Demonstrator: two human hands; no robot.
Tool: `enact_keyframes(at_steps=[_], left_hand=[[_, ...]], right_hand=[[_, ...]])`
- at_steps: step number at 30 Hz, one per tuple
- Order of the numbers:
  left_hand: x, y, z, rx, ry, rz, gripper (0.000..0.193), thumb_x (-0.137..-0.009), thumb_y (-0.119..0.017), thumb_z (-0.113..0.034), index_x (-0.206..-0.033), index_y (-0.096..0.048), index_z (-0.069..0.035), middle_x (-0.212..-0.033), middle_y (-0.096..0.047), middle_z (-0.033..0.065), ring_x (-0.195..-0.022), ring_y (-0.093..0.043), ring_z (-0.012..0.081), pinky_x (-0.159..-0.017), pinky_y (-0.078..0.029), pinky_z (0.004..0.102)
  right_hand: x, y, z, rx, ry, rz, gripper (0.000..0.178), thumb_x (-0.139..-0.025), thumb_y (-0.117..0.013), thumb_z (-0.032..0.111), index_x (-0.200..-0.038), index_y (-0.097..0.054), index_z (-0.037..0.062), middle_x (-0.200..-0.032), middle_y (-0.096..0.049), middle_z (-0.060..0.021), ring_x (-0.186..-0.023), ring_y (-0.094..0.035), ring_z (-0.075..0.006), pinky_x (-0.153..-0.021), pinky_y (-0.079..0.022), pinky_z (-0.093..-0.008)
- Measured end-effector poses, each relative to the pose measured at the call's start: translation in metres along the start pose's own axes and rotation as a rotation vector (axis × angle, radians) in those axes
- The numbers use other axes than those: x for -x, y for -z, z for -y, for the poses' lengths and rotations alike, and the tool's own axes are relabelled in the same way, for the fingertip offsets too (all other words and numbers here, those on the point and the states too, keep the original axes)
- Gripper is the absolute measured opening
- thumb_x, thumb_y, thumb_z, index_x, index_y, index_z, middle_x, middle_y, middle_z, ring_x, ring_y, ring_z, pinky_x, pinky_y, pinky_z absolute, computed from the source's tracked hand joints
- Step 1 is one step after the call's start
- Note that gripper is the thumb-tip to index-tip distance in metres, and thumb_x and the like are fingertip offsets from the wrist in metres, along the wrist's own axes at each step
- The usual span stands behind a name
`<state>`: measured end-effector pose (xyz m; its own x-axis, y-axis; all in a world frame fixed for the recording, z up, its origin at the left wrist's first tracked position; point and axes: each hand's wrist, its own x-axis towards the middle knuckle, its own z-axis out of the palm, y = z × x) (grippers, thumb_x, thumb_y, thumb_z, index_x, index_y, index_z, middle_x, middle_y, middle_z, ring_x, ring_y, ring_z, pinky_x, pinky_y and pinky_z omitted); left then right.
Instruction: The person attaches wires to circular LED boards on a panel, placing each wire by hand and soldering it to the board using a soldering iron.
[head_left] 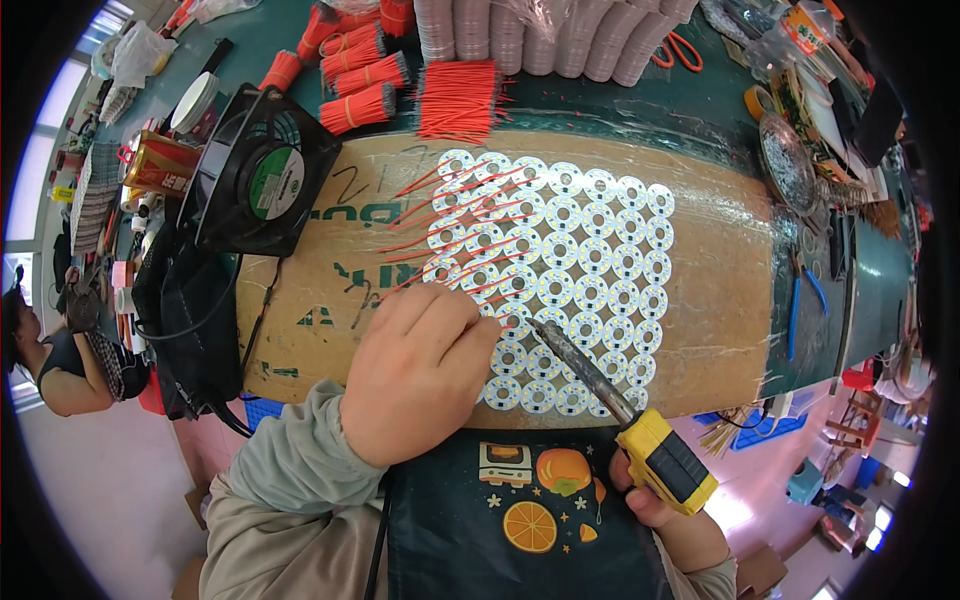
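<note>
A grid of round white LED boards (pixel 628 270), each with a centre hole, lies on a brown cardboard sheet (pixel 715 270). Thin red wires (pixel 425 213) stick out leftward from boards in the left columns. Over the lower left of the grid, my left hand (pixel 415 370) is closed, its fingertips pinched beside one board; whatever they grip is hidden. My right hand (pixel 650 495) is wrapped round the yellow and black handle of a soldering iron (pixel 667 455). The iron slants up and left, its dark tip near that same board, just right of my left fingertips.
A black fan (pixel 268 180) stands at the cardboard's left. Behind it are bundled red wires (pixel 362 72), a loose wire pile (pixel 455 100) and tall stacks of round boards (pixel 540 42). At right sit a metal dish (pixel 787 165) and a blue-handled tool (pixel 795 310). Another person (pixel 75 365) is far left.
</note>
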<state>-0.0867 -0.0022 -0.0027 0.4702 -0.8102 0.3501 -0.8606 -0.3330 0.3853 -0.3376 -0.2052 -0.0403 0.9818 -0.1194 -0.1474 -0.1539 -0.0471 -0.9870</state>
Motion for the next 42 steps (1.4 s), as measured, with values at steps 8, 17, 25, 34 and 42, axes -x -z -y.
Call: enact_keyframes(at_steps=[8, 17, 25, 34, 42], left_hand=[[0.008, -0.006, -0.004, 0.070, -0.020, 0.040, 0.035, -0.065, -0.069, 0.003, -0.099, -0.072, -0.003, -0.086, -0.059, 0.0054, -0.081, -0.061, 0.0244, -0.073, -0.051, 0.0358], [0.010, -0.011, -0.001, 0.073, -0.016, 0.054, 0.034, -0.065, -0.070, 0.003, -0.098, -0.072, -0.004, -0.087, -0.060, 0.0050, -0.081, -0.061, 0.0240, -0.074, -0.051, 0.0354], [0.010, -0.011, -0.001, 0.042, -0.002, 0.070, 0.031, -0.065, -0.070, 0.003, -0.096, -0.070, -0.004, -0.087, -0.061, 0.0053, -0.082, -0.062, 0.0241, -0.074, -0.051, 0.0355], [0.010, -0.013, 0.000, 0.061, -0.006, 0.055, 0.031, -0.065, -0.071, 0.003, -0.095, -0.069, -0.003, -0.087, -0.060, 0.0058, -0.081, -0.061, 0.0244, -0.073, -0.051, 0.0357], [0.010, -0.013, 0.000, 0.056, -0.003, 0.066, 0.031, -0.066, -0.071, 0.003, -0.096, -0.069, -0.004, -0.087, -0.060, 0.0058, -0.081, -0.060, 0.0245, -0.074, -0.051, 0.0358]], right_hand=[[0.000, 0.003, 0.005, 0.067, 0.006, 0.015, 0.039, -0.089, -0.070, 0.044, -0.072, -0.057, 0.0118, -0.066, -0.053, -0.0036, -0.055, -0.055, -0.0249, -0.049, -0.041, -0.0343], [0.000, 0.001, 0.004, 0.085, 0.004, -0.015, 0.040, -0.089, -0.068, 0.049, -0.079, -0.061, 0.0104, -0.071, -0.058, -0.0045, -0.057, -0.059, -0.0262, -0.049, -0.044, -0.0348], [0.000, 0.003, -0.002, 0.190, 0.062, 0.007, 0.041, -0.086, -0.068, 0.045, -0.099, -0.069, 0.0067, -0.077, -0.064, -0.0066, -0.063, -0.064, -0.0289, -0.053, -0.050, -0.0359], [0.005, 0.003, -0.001, 0.198, -0.002, 0.000, 0.042, -0.083, -0.070, 0.043, -0.101, -0.070, 0.0057, -0.080, -0.066, -0.0075, -0.065, -0.065, -0.0290, -0.055, -0.050, -0.0364], [0.002, 0.001, 0.003, 0.182, -0.030, 0.002, 0.041, -0.084, -0.069, 0.043, -0.103, -0.070, 0.0061, -0.084, -0.068, -0.0080, -0.070, -0.068, -0.0290, -0.059, -0.052, -0.0370]])
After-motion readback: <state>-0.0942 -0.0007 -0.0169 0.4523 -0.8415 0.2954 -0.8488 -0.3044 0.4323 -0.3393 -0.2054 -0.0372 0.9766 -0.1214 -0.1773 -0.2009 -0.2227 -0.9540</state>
